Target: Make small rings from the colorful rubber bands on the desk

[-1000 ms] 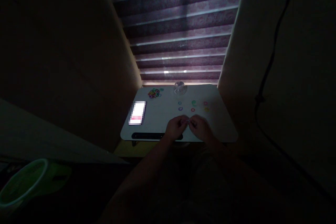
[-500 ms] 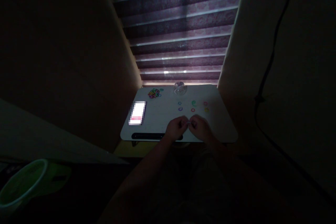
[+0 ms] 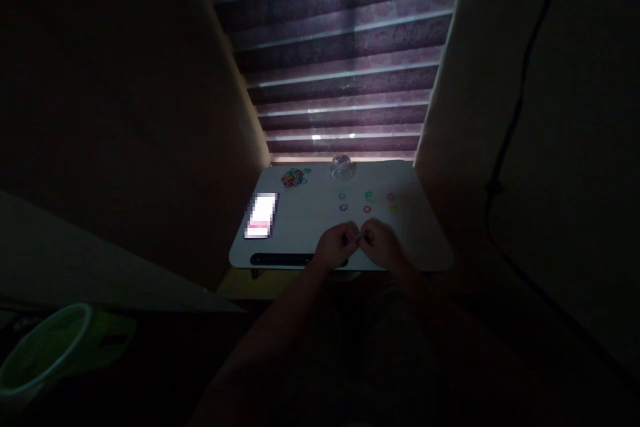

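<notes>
Above the front part of the white lap table (image 3: pixel 300 227), my left hand (image 3: pixel 334 245) and my right hand (image 3: pixel 383 243) are close together with fingers pinched. A small, thin, pale thing (image 3: pixel 360 236) spans the gap between their fingertips; its kind is too small and dark to make out. Just beyond the hands lie several small coloured rings, among them a blue ring (image 3: pixel 343 207), a red ring (image 3: pixel 367 209), a yellow ring (image 3: pixel 393 209) and a curled green piece (image 3: pixel 369 196). A heap of multicoloured rings (image 3: pixel 293 177) rests at the far left.
A lit phone (image 3: pixel 262 215) lies on the table's left side. Near the back edge stands a clear round container (image 3: pixel 343 168). A dark slot (image 3: pixel 280 259) runs along the front edge. Pleated blinds (image 3: pixel 340 80) hang behind, and a green basket (image 3: pixel 65 347) is at lower left.
Both hands stay nearly in place. The pale thing between the fingertips is slightly more tilted than before.
</notes>
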The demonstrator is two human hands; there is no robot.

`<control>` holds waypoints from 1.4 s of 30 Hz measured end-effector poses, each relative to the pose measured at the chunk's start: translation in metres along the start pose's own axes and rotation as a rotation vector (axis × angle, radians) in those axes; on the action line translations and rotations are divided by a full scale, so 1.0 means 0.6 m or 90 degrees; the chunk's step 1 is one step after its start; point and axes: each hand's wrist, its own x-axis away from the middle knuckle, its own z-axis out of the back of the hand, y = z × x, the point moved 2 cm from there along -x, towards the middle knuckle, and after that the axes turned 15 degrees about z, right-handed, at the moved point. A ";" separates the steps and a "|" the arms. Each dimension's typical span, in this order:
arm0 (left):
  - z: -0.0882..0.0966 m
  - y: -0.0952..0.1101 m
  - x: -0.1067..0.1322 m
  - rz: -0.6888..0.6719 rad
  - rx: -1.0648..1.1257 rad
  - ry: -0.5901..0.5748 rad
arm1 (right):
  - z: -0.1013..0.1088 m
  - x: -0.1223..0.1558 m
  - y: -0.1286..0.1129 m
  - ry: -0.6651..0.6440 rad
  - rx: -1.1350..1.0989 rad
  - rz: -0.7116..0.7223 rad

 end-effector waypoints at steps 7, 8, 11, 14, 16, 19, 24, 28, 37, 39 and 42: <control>-0.001 0.001 0.000 0.004 -0.024 0.004 | 0.000 0.002 -0.001 -0.008 -0.010 0.008; -0.001 0.001 0.000 0.002 -0.024 0.007 | 0.001 0.002 -0.001 -0.008 -0.011 0.006; -0.001 0.001 0.001 -0.003 -0.015 0.010 | 0.001 0.002 -0.002 -0.009 -0.011 0.005; -0.001 0.001 0.002 0.008 -0.013 0.005 | 0.001 0.002 -0.001 -0.007 -0.005 0.011; -0.001 0.001 0.003 0.015 -0.018 0.006 | 0.000 0.002 0.000 -0.003 -0.001 0.014; -0.001 0.001 0.003 0.010 -0.013 0.007 | 0.000 0.002 0.000 -0.004 -0.004 0.006; -0.002 0.001 0.002 0.003 -0.008 0.001 | 0.001 0.001 -0.001 -0.009 -0.006 0.000; 0.000 0.005 0.002 -0.022 -0.003 0.020 | -0.002 0.002 0.002 -0.005 -0.001 0.009; 0.001 0.007 0.002 0.007 -0.024 0.024 | 0.000 0.001 -0.001 0.001 -0.003 0.002; 0.003 0.007 0.001 0.026 -0.013 0.032 | 0.001 0.000 -0.003 -0.002 -0.006 0.001; 0.006 0.009 0.000 0.050 0.040 0.048 | 0.000 0.000 -0.002 -0.008 -0.001 0.011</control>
